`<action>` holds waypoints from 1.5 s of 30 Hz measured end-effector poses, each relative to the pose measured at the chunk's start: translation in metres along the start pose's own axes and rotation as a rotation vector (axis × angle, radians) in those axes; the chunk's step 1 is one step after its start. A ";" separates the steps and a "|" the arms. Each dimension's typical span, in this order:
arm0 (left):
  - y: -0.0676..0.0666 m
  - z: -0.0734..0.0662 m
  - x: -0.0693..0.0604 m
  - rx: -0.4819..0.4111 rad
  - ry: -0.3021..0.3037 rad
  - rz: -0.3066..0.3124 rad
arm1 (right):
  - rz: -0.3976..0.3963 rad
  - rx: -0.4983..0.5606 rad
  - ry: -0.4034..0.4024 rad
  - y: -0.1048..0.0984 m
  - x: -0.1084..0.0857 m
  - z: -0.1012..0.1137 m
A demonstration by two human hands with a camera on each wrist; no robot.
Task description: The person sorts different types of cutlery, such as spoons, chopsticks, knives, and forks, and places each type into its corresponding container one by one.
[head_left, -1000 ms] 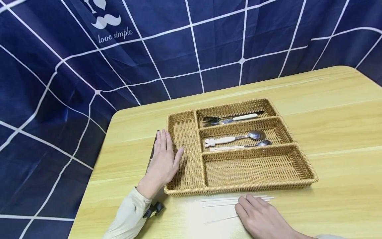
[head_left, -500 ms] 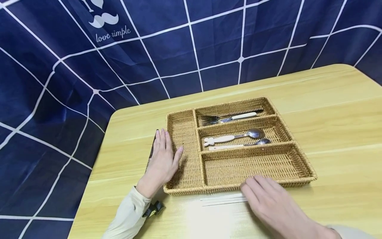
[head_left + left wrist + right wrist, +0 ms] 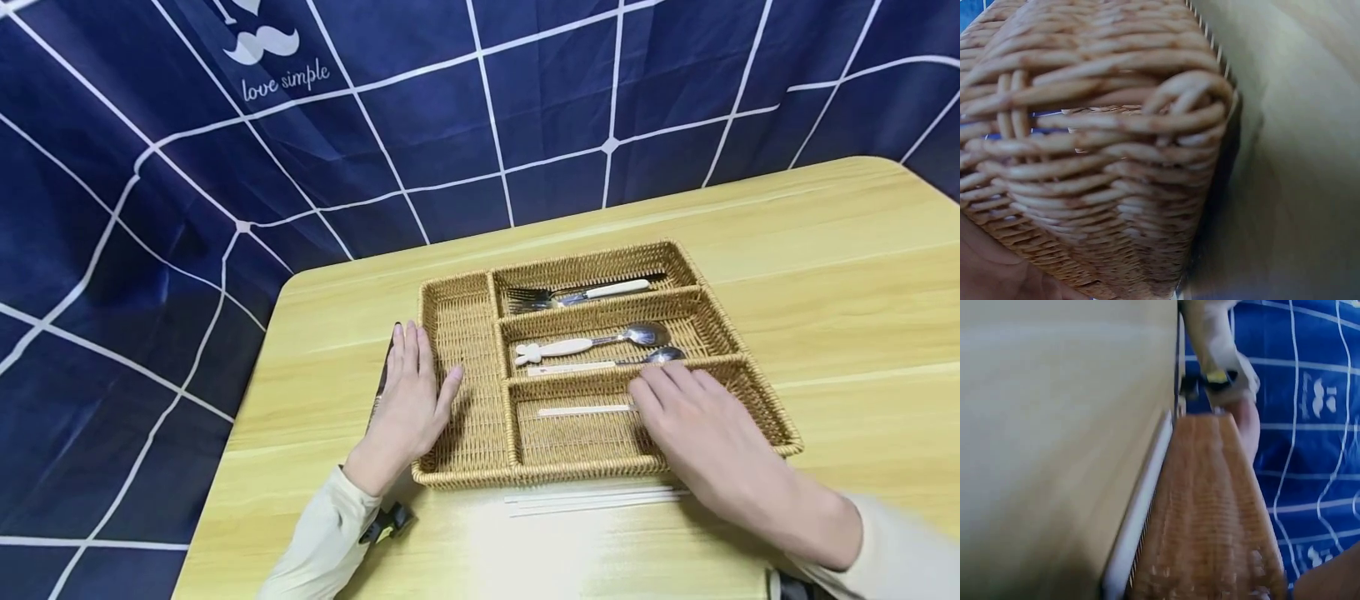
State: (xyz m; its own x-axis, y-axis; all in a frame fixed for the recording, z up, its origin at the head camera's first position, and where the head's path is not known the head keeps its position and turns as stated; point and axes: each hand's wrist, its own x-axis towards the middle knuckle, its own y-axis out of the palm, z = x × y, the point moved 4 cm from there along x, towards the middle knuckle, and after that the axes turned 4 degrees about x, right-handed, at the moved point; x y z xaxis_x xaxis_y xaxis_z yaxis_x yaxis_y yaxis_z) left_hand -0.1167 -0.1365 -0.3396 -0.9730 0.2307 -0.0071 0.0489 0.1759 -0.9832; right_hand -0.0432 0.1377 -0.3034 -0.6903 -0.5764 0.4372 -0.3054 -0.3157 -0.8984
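Observation:
A woven wicker cutlery tray point(image 3: 465, 333) with several compartments lies on the table. My left hand point(image 3: 408, 404) rests along its left rim, fingers straight and thumb over the inside. In the left wrist view the tray's woven corner point(image 3: 1147, 137) fills much of the frame. My right hand point(image 3: 708, 437) reaches into the front compartment with curled fingers, pinching a white chopstick point(image 3: 581, 411) that points left; its other end is hidden by the hand. More white chopsticks point(image 3: 592, 502) lie along the tray's front edge, also showing as a white stick point(image 3: 1141, 506) in the right wrist view.
The back compartment contains forks point(image 3: 528, 300) and a white-handled utensil point(image 3: 617, 288). Two spoons, one with a rabbit-shaped handle point(image 3: 558, 350), lie in the middle compartment. A dark object point(image 3: 386, 375) is partly hidden beside the left hand. A blue curtain point(image 3: 555, 100) hangs behind the table.
My right hand has lifted from the table in front, carrying a chopstick up over the tray's front rim into the front compartment. My left hand has stayed on the left rim.

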 end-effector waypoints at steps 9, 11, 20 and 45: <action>0.001 0.000 0.001 0.001 -0.001 0.012 | 0.057 -0.006 -0.046 0.009 0.010 -0.030; 0.001 0.001 0.001 0.000 0.004 0.005 | 0.066 -0.008 -0.075 0.010 0.011 -0.029; -0.001 0.000 0.001 -0.002 0.006 0.011 | 0.145 -0.071 -0.130 0.016 0.016 -0.022; 0.000 0.000 0.000 -0.009 0.009 -0.001 | -0.180 0.012 -0.187 0.023 -0.031 0.066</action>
State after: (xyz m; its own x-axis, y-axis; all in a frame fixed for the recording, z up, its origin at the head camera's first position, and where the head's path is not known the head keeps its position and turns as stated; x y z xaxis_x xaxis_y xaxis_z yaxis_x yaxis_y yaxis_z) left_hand -0.1168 -0.1364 -0.3395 -0.9710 0.2390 -0.0045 0.0499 0.1845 -0.9816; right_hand 0.0146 0.0982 -0.3345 -0.4916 -0.6391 0.5915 -0.4040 -0.4343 -0.8051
